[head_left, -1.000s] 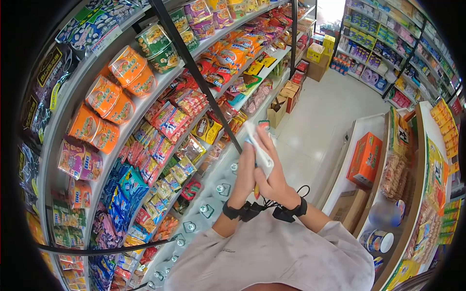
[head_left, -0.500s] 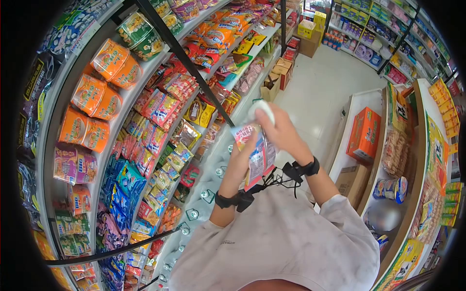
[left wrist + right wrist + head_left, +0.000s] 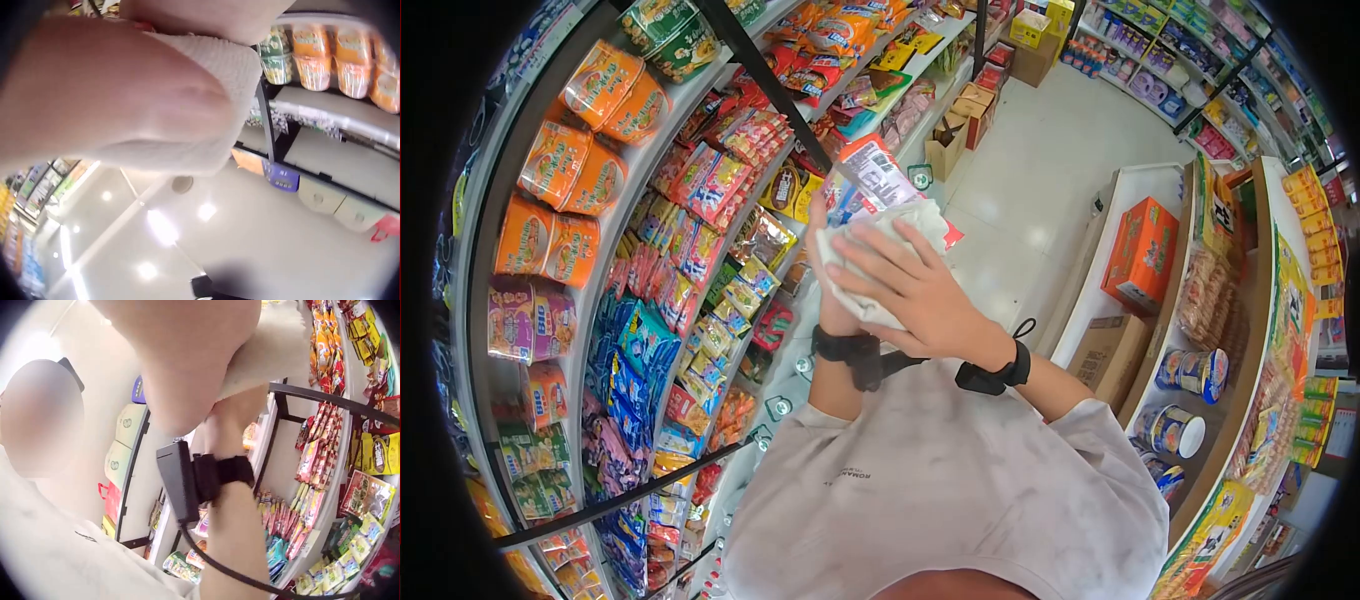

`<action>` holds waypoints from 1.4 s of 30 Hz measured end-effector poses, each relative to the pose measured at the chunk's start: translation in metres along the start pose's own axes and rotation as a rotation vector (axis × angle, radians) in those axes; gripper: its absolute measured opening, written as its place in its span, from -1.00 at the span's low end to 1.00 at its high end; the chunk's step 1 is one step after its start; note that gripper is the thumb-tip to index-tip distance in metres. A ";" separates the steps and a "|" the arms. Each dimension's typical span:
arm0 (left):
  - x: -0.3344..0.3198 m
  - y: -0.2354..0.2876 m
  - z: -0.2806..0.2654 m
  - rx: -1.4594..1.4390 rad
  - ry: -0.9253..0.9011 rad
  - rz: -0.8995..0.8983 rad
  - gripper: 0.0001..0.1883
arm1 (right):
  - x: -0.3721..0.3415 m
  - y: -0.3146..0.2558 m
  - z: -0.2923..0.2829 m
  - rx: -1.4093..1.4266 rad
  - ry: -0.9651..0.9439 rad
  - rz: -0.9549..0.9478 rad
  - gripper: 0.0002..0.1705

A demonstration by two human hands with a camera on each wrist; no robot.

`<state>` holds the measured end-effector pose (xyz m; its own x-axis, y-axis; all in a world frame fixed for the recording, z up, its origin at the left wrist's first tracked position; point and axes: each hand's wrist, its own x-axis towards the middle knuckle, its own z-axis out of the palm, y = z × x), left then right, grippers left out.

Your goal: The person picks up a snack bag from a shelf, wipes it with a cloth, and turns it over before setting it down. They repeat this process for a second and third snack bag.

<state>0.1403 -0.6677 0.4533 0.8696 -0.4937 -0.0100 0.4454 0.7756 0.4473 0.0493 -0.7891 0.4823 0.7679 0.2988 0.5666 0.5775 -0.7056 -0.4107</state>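
- right hand (image 3: 912, 297): open, fingers spread over a crumpled white cloth (image 3: 920, 214), now opened out, not bunched up
- left hand (image 3: 834, 312): underneath, can't tell its grip
- shiny red-white-blue plastic packet (image 3: 870, 180): between the hands, so only its far end's uncovered now
- round orange noodle tubs (image 3: 570, 252) shelved off left

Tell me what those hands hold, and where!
A packet and a white cloth, between the left hand and right hand. The packet's far end sticks out; the exact grip's hidden.
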 end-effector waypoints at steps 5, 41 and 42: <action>0.023 0.014 0.025 0.084 0.283 0.025 -0.53 | -0.010 0.046 0.013 0.325 0.441 0.336 -0.38; -0.005 -0.012 0.020 0.728 0.024 0.138 -0.39 | -0.043 0.056 -0.007 0.680 0.509 0.740 -0.47; -0.006 -0.016 0.022 0.682 0.020 0.080 -0.40 | -0.040 0.050 -0.003 0.626 0.415 0.647 -0.45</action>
<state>0.1228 -0.6856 0.4658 0.9009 -0.4328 0.0333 0.1513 0.3850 0.9104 0.0469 -0.8383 0.4408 0.8980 -0.3576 0.2563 0.2154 -0.1506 -0.9648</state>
